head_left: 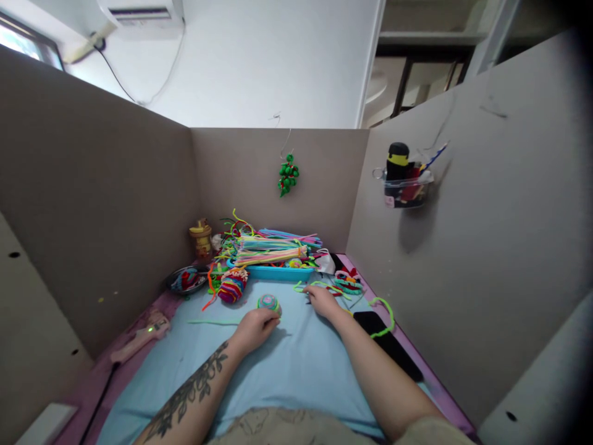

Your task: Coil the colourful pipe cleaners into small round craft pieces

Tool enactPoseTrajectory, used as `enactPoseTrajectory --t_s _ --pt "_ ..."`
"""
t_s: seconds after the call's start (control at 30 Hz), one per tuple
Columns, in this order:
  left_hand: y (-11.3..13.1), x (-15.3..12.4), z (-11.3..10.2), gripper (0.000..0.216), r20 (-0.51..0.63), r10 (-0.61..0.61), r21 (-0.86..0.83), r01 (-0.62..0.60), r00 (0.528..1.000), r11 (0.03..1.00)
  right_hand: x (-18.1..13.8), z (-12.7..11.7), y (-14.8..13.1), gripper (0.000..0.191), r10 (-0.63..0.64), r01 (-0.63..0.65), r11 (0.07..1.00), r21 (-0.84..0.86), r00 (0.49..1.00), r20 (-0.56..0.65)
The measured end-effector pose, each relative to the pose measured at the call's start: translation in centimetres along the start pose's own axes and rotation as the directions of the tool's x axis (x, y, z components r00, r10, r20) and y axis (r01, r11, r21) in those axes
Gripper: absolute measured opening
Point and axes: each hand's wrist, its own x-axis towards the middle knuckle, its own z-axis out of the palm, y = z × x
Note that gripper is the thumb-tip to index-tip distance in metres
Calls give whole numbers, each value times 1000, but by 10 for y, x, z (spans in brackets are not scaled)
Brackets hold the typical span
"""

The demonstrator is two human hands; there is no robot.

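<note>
My left hand (256, 326) is closed, its fingertips gripping the lower edge of a small round piece coiled from pastel pipe cleaners (268, 301). A mint-green pipe cleaner (213, 321) stretches out to the left from beside that hand. Farther right, my right hand (322, 301) reaches down to the cloth with its fingers pressed together. A lime pipe cleaner (298, 287) and thin tool-like items lie at its fingertips; what it grips, if anything, is too small to make out. Just left of the round piece lies a striped multicoloured pipe-cleaner piece (232, 285).
Bundled pipe cleaners (271, 249) fill a blue tray (280, 273) at the back. A pink glue gun (141, 337) with a lit green light rests left, near a dark bowl (186, 280). A black phone-like slab (389, 346) lies right. Grey panels enclose three sides.
</note>
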Motion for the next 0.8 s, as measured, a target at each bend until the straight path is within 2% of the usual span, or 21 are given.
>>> enactPoseTrajectory --t_s 0.1,0.17,0.23,0.3,0.4,0.5,0.6,0.8 --pt "0 0 0 24 8 6 5 -6 1000 1000 1 -6 8 34 -9 16 993 116 998 -62" --pt "1 1 -1 24 8 7 9 -7 1000 1000 -1 -12 14 35 64 -53 995 89 990 -127" --pt "1 1 -1 24 8 11 9 -11 1000 1000 -3 -19 19 34 126 -128 992 -3 982 -142" --pt "0 0 0 23 13 15 9 -15 1000 1000 -6 -22 23 32 132 -140 986 -93 988 -86" --pt "0 0 0 23 31 10 15 -11 999 1000 -9 -20 22 39 111 -104 976 -193 993 26" --pt "0 0 0 24 37 -5 26 4 999 1000 -8 -17 16 34 125 -103 961 -258 990 70" --pt "1 1 -1 23 39 -5 35 3 999 999 -5 -16 9 26 128 -104 959 -265 989 76" --pt "1 1 0 23 44 0 45 -2 999 999 -7 -19 8 23 126 -110 978 -180 988 84"
